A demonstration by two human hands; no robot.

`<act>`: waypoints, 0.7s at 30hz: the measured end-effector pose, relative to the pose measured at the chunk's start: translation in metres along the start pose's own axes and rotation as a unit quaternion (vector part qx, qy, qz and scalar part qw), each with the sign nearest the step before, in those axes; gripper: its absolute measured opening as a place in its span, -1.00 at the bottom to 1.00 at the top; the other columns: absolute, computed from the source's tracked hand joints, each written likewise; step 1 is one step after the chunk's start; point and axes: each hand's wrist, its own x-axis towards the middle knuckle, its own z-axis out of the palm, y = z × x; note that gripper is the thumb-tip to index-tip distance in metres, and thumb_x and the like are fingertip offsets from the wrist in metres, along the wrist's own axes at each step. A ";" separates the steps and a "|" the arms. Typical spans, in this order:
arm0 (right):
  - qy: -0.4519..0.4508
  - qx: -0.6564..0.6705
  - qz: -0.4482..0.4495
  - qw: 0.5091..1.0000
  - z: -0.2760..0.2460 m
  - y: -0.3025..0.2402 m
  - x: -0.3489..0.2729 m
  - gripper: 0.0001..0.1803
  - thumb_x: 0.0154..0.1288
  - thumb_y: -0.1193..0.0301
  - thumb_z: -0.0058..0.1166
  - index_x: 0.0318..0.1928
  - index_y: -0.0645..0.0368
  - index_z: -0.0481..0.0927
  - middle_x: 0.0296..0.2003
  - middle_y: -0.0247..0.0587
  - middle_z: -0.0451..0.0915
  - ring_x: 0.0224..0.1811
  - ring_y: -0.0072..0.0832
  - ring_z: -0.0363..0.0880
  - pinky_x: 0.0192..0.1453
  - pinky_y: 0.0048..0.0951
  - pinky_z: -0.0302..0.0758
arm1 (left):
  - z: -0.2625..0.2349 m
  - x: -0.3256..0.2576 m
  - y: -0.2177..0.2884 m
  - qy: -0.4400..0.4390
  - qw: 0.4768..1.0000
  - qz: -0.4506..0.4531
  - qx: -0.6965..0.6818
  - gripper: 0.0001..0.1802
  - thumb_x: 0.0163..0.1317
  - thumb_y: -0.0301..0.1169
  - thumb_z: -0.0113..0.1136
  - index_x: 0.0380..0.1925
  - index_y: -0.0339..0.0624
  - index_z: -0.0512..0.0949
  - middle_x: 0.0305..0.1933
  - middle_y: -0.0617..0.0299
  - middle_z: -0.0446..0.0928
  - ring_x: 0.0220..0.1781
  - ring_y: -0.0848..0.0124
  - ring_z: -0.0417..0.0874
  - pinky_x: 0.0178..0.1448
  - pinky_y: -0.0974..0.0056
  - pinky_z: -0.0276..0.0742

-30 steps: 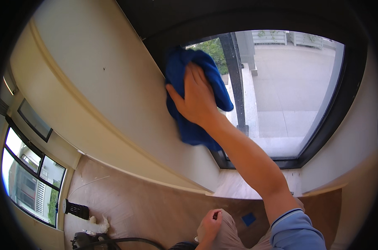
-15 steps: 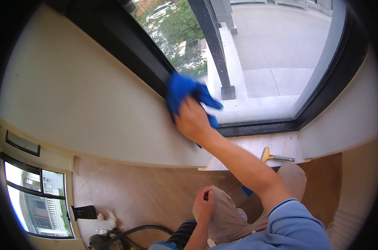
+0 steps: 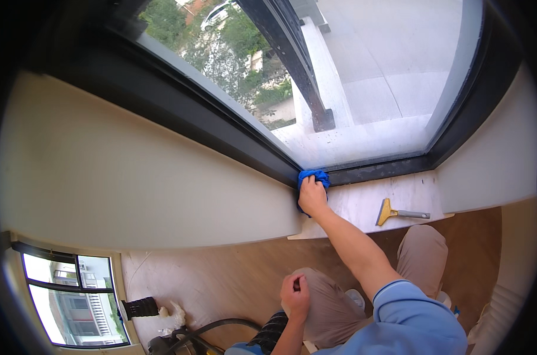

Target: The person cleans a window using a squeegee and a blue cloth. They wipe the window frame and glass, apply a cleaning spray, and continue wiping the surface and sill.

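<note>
Blue cloth [image 3: 314, 173] sits bunched in the lower-left corner of the black window frame [image 3: 375, 171]. Left to right around it, we have a far window [image 3: 79, 307] at eight o'clock, a hose [image 3: 227, 322] at seven, our left hand [image 3: 295, 296] at six, curled, contents unclear, our right hand [image 3: 313, 196] pinching and partly covering the cloth, and a scraper [image 3: 398, 213] past three. Half a second ago we had it higher up the frame; its crumpled long axis runs roughly twelve to six

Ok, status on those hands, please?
Right hand holding blue cloth at lower-left corner of black window frame; left hand loosely curled. Scraper on sill, clear of cloth.
</note>
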 end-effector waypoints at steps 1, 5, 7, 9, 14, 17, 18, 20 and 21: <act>-0.019 0.023 0.016 0.999 -0.009 0.006 0.004 -0.70 0.20 0.53 0.13 -0.04 0.32 0.60 -0.07 0.21 0.65 -0.05 0.11 0.67 0.07 -0.12 0.59 | 0.005 0.001 0.000 -0.005 1.000 0.002 0.014 -0.95 0.40 -0.51 0.34 -0.19 -0.22 0.70 -0.30 0.29 0.63 -0.37 0.51 0.53 -0.19 0.35 0.53; -0.239 0.456 0.165 0.841 -0.096 0.063 0.046 -0.66 0.19 0.61 0.04 -0.06 0.21 0.74 -0.07 0.02 0.81 -0.01 -0.06 0.79 0.13 -0.13 0.67 | 0.032 0.017 -0.005 -0.041 0.999 -0.004 -0.014 -0.93 0.40 -0.49 0.34 -0.17 -0.19 0.72 -0.33 0.30 0.62 -0.36 0.53 0.52 -0.21 0.36 0.51; -0.243 0.638 0.210 0.700 -0.159 0.043 0.030 -0.60 0.17 0.64 0.08 0.05 0.31 0.71 -0.03 -0.02 0.79 0.04 -0.15 0.78 0.20 -0.15 0.67 | 0.022 0.014 -0.004 -0.022 0.998 -0.041 -0.033 -0.93 0.42 -0.51 0.32 -0.15 -0.23 0.72 -0.30 0.31 0.66 -0.32 0.54 0.57 -0.18 0.39 0.52; -0.254 0.733 0.186 0.602 -0.218 0.038 0.013 -0.56 0.21 0.58 0.13 0.14 0.36 0.66 0.04 0.03 0.77 0.08 -0.11 0.78 0.26 -0.12 0.69 | 0.027 0.021 -0.015 -0.005 0.987 -0.080 -0.141 -0.92 0.45 -0.52 0.29 -0.14 -0.26 0.71 -0.28 0.32 0.68 -0.29 0.54 0.60 -0.15 0.41 0.53; -0.274 0.823 0.157 0.471 -0.306 0.023 -0.041 -0.38 0.62 0.10 0.06 0.36 0.42 0.52 0.22 0.09 0.69 0.30 -0.10 0.69 0.48 -0.10 0.54 | 0.049 0.061 0.051 -0.083 0.956 -0.057 -0.275 -0.71 0.49 -0.43 0.29 0.14 -0.30 0.68 0.05 0.22 0.73 0.07 0.46 0.67 0.22 0.31 0.57; -0.258 0.753 0.166 0.582 -0.311 0.020 -0.085 -0.43 0.67 0.17 0.06 0.35 0.47 0.55 0.19 -0.09 0.72 0.25 -0.33 0.68 0.40 -0.27 0.53 | 0.079 0.069 0.060 -0.253 0.881 -0.132 -0.377 -0.49 0.56 -0.22 0.29 0.36 -0.28 0.56 0.27 0.23 0.64 0.32 0.46 0.57 0.44 0.26 0.47; -0.257 0.730 0.189 0.604 -0.317 0.020 -0.097 -0.52 0.63 0.24 0.16 0.27 0.43 0.64 0.13 -0.20 0.73 0.15 -0.47 0.68 0.29 -0.37 0.56 | 0.084 0.070 0.073 -0.318 0.833 -0.173 -0.419 -0.44 0.57 -0.18 0.29 0.41 -0.28 0.52 0.33 0.24 0.62 0.39 0.45 0.54 0.49 0.24 0.44; -0.245 0.620 0.189 0.721 -0.328 0.024 -0.114 -0.62 0.59 0.29 0.25 0.17 0.36 0.73 -0.01 -0.33 0.76 0.01 -0.59 0.66 0.16 -0.45 0.58 | 0.082 0.058 0.088 -0.328 0.864 -0.157 -0.348 -0.55 0.57 -0.12 0.31 0.18 -0.28 0.69 0.08 0.34 0.72 0.11 0.52 0.63 0.23 0.30 0.54; -0.227 0.583 0.178 0.760 -0.336 0.025 -0.115 -0.64 0.58 0.30 0.26 0.14 0.34 0.75 -0.05 -0.37 0.76 -0.02 -0.62 0.64 0.12 -0.47 0.58 | 0.080 0.054 0.090 -0.332 0.881 -0.155 -0.298 -0.58 0.57 -0.12 0.31 0.09 -0.28 0.74 -0.01 0.36 0.74 0.03 0.54 0.64 0.15 0.31 0.55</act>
